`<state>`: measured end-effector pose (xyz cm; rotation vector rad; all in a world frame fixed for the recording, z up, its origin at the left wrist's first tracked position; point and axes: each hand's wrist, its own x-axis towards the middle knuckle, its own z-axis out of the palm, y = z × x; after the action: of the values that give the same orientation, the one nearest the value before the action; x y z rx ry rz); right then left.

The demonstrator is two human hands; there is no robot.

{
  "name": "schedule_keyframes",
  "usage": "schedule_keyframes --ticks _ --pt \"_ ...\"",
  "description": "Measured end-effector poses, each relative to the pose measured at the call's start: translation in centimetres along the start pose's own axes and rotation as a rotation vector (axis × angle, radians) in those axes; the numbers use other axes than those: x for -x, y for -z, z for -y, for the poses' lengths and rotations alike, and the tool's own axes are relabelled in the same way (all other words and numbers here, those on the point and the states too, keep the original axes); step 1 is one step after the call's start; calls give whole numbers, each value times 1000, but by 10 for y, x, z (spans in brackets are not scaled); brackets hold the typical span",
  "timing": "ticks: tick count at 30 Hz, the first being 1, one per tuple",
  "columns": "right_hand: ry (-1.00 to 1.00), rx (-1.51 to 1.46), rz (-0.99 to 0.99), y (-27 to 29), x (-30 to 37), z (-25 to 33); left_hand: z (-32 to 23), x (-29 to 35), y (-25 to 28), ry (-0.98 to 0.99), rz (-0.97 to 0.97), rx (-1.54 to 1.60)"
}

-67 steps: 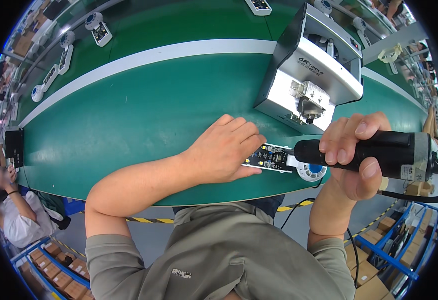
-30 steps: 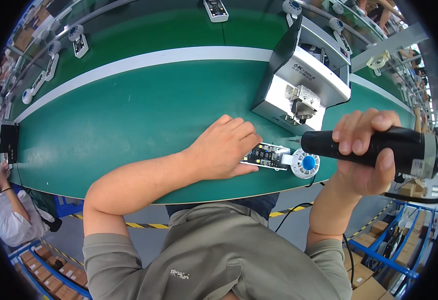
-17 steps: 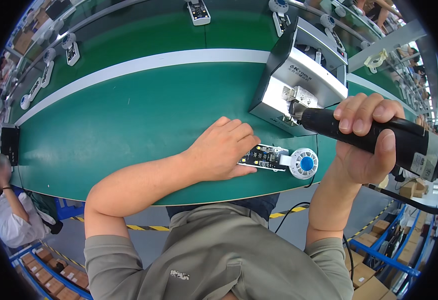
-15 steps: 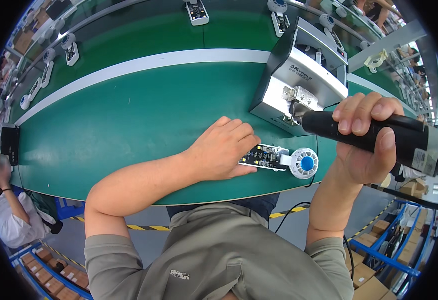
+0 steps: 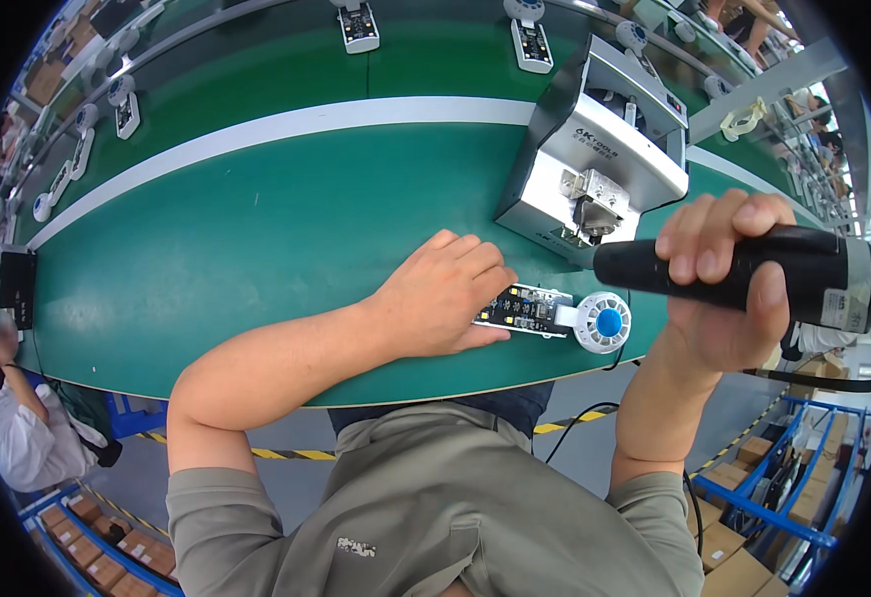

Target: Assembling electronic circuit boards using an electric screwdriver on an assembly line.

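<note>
My left hand [image 5: 443, 297] is closed around the left end of a white handheld unit whose black circuit board [image 5: 533, 311] faces up on the green bench. A round white vented head with a blue centre [image 5: 609, 322] joins its right end. My right hand [image 5: 722, 269] grips a black electric screwdriver [image 5: 644, 271], held nearly level with its tip pointing left. That tip is beside the front outlet of a silver screw feeder [image 5: 614, 149], above and right of the unit. Whether a screw sits on the tip is too small to tell.
Beyond a white strip [image 5: 326, 115], a green conveyor [image 5: 256, 75] carries several similar units. A black box [image 5: 17, 289] stands at the bench's left end. Another person [image 5: 32, 428] is at far left. Blue racks with cartons [image 5: 774, 478] stand at lower right.
My right hand has tilted the screwdriver and drawn its tip slightly toward me, off the feeder's outlet. Units on the conveyor have shifted left. My left hand has stayed in place.
</note>
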<state>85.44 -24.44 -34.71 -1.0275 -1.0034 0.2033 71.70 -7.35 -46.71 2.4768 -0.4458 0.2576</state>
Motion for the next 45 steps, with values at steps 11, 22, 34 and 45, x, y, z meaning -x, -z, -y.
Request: schedule_keyframes --ticks 11,22,34,45 --pt "-176 -86 -26 -16 38 19 -2 4 12 -5 -10 32" --pt "-212 -60 64 -27 40 16 -4 6 24 -20 4 39" --pt "-196 -46 73 -34 34 32 -5 13 27 -47 5 53" --pt "-155 76 -123 -29 43 -8 -1 12 25 -97 12 55"
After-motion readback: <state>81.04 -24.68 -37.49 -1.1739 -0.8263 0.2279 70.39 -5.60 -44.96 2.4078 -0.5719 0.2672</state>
